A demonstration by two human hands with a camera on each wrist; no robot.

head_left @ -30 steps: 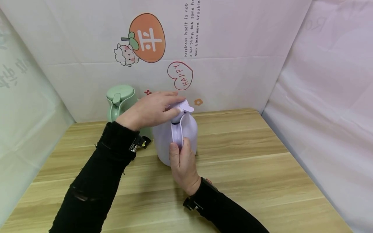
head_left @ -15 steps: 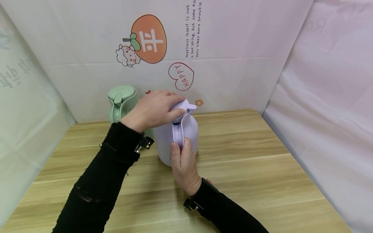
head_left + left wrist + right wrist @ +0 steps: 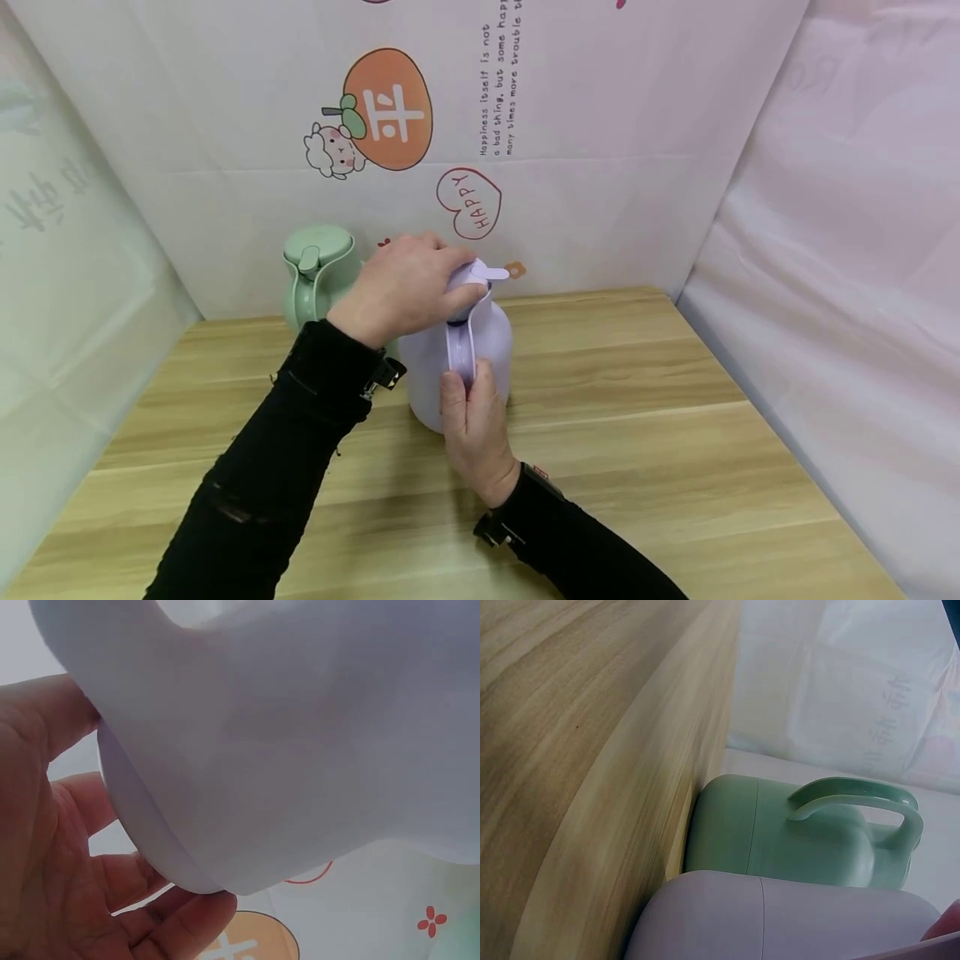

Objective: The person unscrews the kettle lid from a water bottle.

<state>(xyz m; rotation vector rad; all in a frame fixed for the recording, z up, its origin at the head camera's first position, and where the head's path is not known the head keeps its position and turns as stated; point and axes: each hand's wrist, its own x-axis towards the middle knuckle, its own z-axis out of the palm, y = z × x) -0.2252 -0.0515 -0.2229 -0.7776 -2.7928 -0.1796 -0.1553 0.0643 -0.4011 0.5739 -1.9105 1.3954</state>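
"What reached you out there?"
"My feed showed a wooden table (image 3: 637, 483), with a purple jug (image 3: 426, 379) upright on it near a green jug (image 3: 787, 840)."
"And the hands?"
"I saw the left hand (image 3: 397, 287), fingers bent, holding the lid (image 3: 468, 275); the right hand (image 3: 477, 429), curled closed, gripped the handle (image 3: 460, 350)."

Mint-green jug (image 3: 802, 844) with a loop handle is standing upright at the back left of the wood-grain table (image 3: 622, 417). Behind it there's a white printed cloth (image 3: 615, 150): orange fruit (image 3: 390, 108), little cartoon animal (image 3: 333, 152), sideways English text (image 3: 498, 92), red "HAPPY" heart (image 3: 470, 203). More pale fabric on the left (image 3: 67, 292) and right (image 3: 840, 275), kinda wrinkly tbh.
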